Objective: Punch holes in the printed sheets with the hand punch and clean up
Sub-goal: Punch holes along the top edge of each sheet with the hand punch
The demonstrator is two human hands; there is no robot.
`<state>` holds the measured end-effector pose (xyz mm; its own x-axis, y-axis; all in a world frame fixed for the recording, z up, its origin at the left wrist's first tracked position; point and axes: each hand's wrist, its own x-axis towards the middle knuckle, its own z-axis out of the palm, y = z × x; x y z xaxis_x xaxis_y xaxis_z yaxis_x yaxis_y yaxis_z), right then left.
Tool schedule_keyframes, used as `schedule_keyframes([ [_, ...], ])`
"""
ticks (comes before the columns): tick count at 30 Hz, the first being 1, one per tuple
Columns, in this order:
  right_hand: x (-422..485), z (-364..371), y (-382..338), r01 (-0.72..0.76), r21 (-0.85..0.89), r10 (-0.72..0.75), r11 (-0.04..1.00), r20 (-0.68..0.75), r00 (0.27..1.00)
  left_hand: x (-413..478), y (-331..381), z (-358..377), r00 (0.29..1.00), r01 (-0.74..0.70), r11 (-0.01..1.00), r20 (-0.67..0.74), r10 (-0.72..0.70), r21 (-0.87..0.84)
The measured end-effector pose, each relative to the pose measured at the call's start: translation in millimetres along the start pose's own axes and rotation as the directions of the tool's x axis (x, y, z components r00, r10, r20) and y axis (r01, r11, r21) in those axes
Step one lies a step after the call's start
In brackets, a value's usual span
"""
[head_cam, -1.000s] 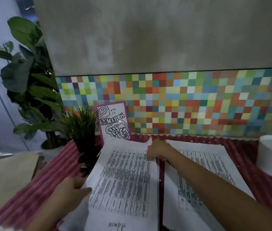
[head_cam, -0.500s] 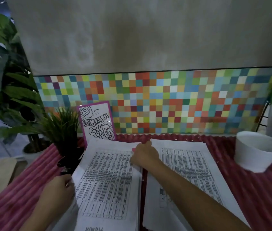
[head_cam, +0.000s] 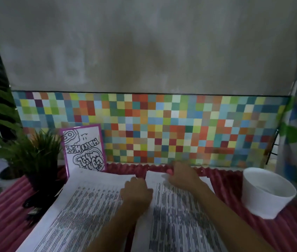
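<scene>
Two stacks of printed sheets lie side by side on the red corrugated table top. My left hand (head_cam: 136,190) sits with curled fingers on the inner far corner of the left stack (head_cam: 82,211), at the gap between the stacks. At the far edge of the right stack (head_cam: 176,215) my right hand (head_cam: 183,176) is blurred by motion. A small pink thing (head_cam: 170,171) shows at its fingertips, and whether the fingers hold it is unclear. A dark object (head_cam: 32,211) lies beside the plant pot; I cannot tell whether it is the hand punch.
A white bowl (head_cam: 268,194) stands at the right on the table (head_cam: 289,230). A small plant in a black pot (head_cam: 38,160) and a purple-framed card (head_cam: 84,148) stand at the back left, against the multicoloured tile strip (head_cam: 162,128). Large leafy plants flank both sides.
My left hand has moved from the left stack's outer edge to its inner far corner. My right hand has shifted from that corner to the right stack's far edge. The view panned right.
</scene>
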<state>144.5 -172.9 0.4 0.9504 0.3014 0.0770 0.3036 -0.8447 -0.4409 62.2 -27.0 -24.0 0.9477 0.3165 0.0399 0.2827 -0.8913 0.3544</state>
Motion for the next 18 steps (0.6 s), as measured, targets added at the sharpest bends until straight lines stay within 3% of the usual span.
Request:
schedule_keyframes([
  [3, 11.6, 21.2, 10.6, 0.010, 0.102, -0.022, 0.995, 0.118, 0.993, 4.7, 11.5, 20.1, 0.982, 0.001, 0.994, -0.190, 0.020, 0.108],
  [7, 19.9, 31.1, 17.6, 0.051, -0.006, -0.049, 0.999, 0.150, 0.987, 11.6, 8.7, 39.2, 0.981, 0.027, 0.999, -0.192, -0.033, -0.038],
  [11, 20.5, 32.7, 17.9, 0.045, 0.031, -0.047, 0.999, 0.071, 0.996, 12.4, 4.8, 40.5, 0.932, -0.143, 0.955, -0.360, 0.040, -0.262],
  [14, 20.9, 31.5, 16.3, 0.067, 0.065, -0.068, 0.996, 0.021, 0.997, 19.3, -0.3, 43.6, 0.882, -0.248, 0.908, -0.467, 0.067, -0.337],
  [18, 20.7, 26.2, 11.4, 0.123, 0.193, -0.098, 0.973, -0.132, 0.986, 28.7, -5.4, 37.0, 0.896, -0.279, 0.827, -0.442, 0.041, -0.488],
])
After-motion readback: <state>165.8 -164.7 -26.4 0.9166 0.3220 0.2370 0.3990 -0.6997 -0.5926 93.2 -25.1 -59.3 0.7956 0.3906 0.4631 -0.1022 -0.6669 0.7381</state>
